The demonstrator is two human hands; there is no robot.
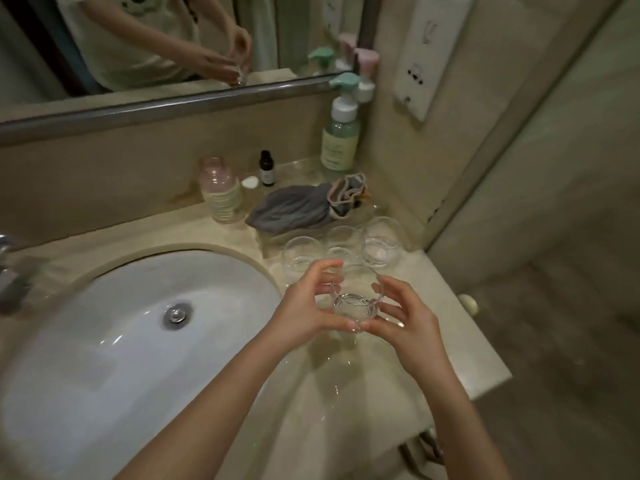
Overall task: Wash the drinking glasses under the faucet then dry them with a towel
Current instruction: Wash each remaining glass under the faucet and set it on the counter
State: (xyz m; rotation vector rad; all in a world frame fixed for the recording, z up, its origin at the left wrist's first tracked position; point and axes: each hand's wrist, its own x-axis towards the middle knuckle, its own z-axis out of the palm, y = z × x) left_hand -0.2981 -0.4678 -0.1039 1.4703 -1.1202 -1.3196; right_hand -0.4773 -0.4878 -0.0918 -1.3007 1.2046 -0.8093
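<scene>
A clear drinking glass (356,301) is held over the counter, right of the sink, tilted with its thick base toward me. My left hand (304,306) grips its left side with fingers curled round the rim and thumb under the base. My right hand (403,313) grips the right side the same way. Three more clear glasses (301,254) (341,242) (382,244) stand in a row on the counter just behind. A grey towel (294,211) lies crumpled further back. The faucet (5,268) shows at the far left edge.
The white oval sink (104,341) with a metal drain fills the left. A pink-capped jar (220,190), a small dark bottle (266,168) and a green pump bottle (341,133) stand along the back wall. The counter's right edge (485,341) drops to the floor.
</scene>
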